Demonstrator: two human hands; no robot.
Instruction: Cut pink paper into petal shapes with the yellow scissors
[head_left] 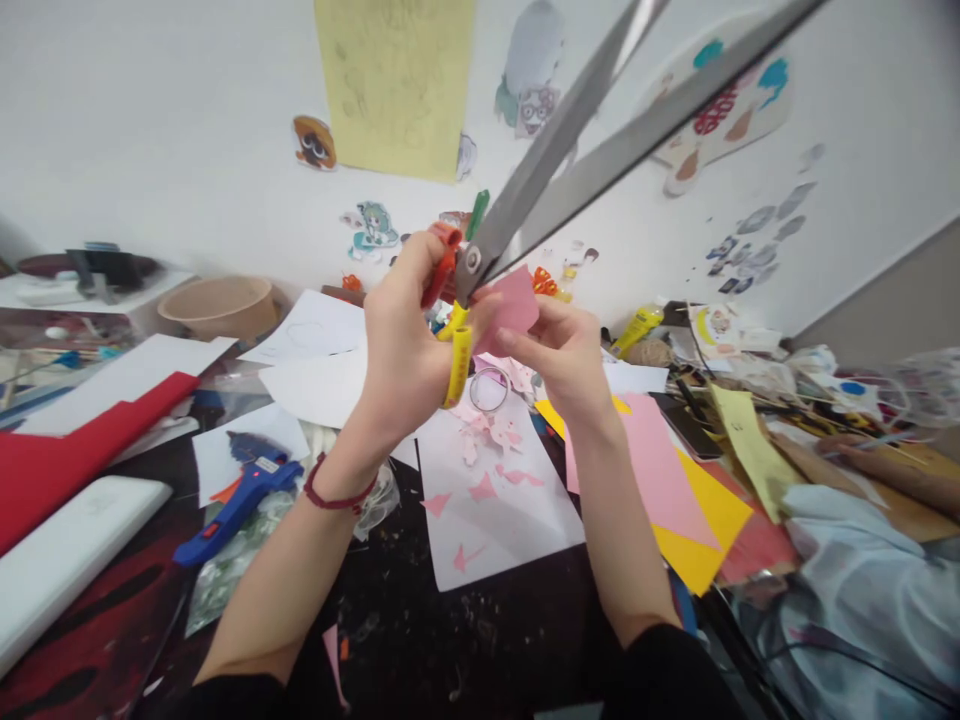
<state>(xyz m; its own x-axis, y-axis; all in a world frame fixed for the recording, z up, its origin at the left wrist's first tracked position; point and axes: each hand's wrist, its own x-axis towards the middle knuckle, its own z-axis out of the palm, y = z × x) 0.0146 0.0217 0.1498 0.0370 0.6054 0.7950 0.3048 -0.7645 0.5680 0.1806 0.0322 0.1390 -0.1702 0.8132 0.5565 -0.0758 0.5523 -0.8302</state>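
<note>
My left hand (409, 320) is wrapped round the orange and yellow handles of large scissors (517, 215). Their long steel blades are spread apart and point up and to the right. A small piece of pink paper (517, 303) is pinched between the thumb and fingers of my right hand (559, 350), just below the scissors' pivot. Some left fingertips appear close behind this paper; whether they touch it I cannot tell. Below both hands lies a white sheet (502, 550) with pink paper scraps (484, 487) and a round clear ring-shaped item (489, 389) on it.
A blue glue gun (240, 500) lies left of my forearm, near a white box-like object (82, 550) and red sheet (105, 440). Pink (660, 470) and yellow sheets (701, 520) lie at right. Another person's hand (877, 465) and pale blue clothing (862, 580) are at far right.
</note>
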